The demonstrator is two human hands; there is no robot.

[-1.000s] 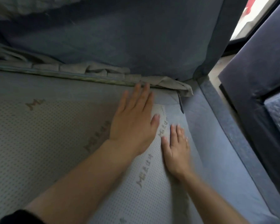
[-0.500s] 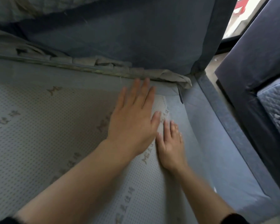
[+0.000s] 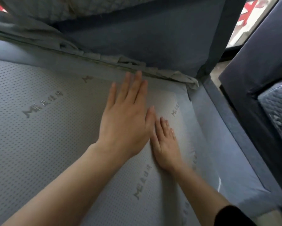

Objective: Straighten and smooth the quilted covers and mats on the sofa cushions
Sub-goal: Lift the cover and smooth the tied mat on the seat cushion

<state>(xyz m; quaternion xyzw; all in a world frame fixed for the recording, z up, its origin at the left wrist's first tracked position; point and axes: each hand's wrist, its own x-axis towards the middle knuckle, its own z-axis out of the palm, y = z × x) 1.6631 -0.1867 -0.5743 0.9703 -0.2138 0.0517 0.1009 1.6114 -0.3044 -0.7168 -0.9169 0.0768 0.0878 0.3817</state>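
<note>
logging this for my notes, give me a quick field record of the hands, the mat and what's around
mat: grey, dotted, printed logos, on the blue seat cushion
left hand: flat on the mat, fingers straight
right hand: flat on the mat, beside the left hand
crease: bunched grey cloth along the foot of the back cushion
right side: second dark sofa

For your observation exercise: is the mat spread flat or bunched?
Spread flat: mat lies smooth under left hand and right hand; only the cloth behind is crumpled.
</note>
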